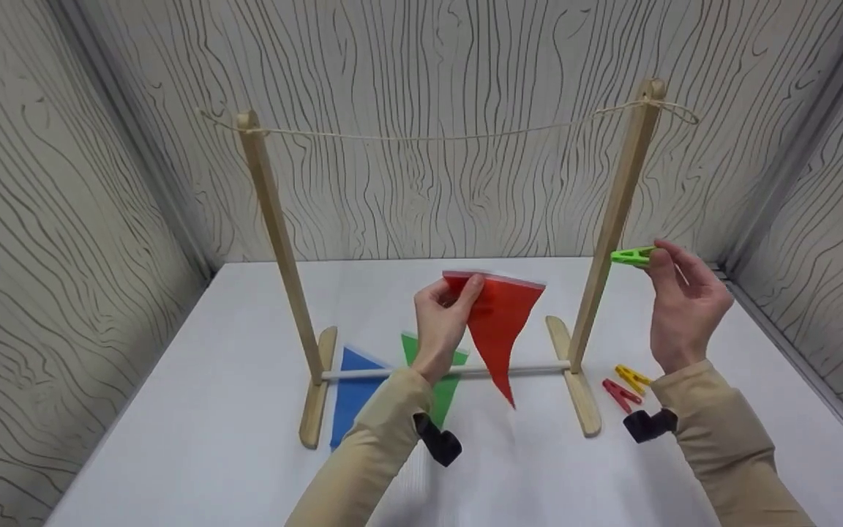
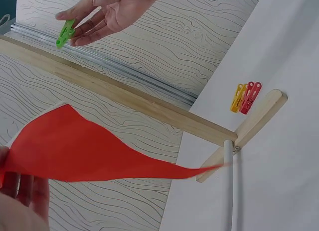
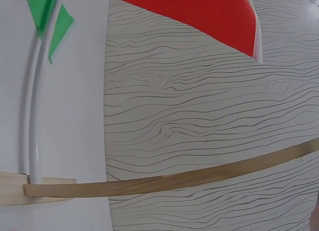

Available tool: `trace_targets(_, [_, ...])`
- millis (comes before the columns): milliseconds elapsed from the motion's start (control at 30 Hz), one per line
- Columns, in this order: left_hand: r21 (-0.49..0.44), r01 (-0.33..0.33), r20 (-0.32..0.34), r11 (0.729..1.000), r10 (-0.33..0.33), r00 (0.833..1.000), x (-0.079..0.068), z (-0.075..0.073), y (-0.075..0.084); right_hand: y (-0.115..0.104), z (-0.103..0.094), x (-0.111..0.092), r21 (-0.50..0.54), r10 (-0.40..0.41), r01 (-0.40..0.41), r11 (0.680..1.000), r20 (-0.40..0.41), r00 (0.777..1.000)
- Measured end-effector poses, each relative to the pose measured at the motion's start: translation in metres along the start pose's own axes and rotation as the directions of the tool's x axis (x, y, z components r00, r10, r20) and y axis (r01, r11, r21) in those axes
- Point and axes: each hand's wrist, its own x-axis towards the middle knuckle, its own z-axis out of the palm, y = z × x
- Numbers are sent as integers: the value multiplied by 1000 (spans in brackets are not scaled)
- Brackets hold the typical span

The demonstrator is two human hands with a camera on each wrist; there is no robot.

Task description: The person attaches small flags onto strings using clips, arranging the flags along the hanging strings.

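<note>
A red pennant with a white top edge hangs from my left hand, pinched between thumb and fingers near its upper left corner. Its tip dangles in front of the white crossbar. My right hand pinches a green clothespin beside the right wooden post; the left wrist view also shows this clothespin. Above both hands a thin string sags between the two posts, with nothing hung on it. In the right wrist view only a sliver of the hand shows at the right edge.
Yellow and red clothespins lie right of the stand's right foot. A blue pennant and a green pennant lie on the white table by the crossbar. The left post stands opposite.
</note>
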Motion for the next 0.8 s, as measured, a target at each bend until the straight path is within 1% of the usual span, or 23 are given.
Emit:
trace_targets(33, [1,-3,3,1000,3,1000,0,0,2,-1,2,2,15,-16,16,1000,10,1000])
trace_targets(133, [3,-18,8,1000,18,1000,1,2,6,-4,9,10,12,-58,58,998,27,998])
trace_targets(267, [-6,-58,21,998,58,998,4,3,11,-11,17,22,-3,-92,92,996,33,995])
trace_targets(433, [-13,-90,42,996,91,995,7,2,20,-23,26,38,43,-76,76,996,10,997])
trace_targets(633, [9,-139,59,990,138,989,10,2,31,-38,37,53,100,-65,67,993,-24,998])
trace_targets(800, [7,-141,55,990,141,988,10,6,37,-47,45,59,99,-66,67,993,-15,998])
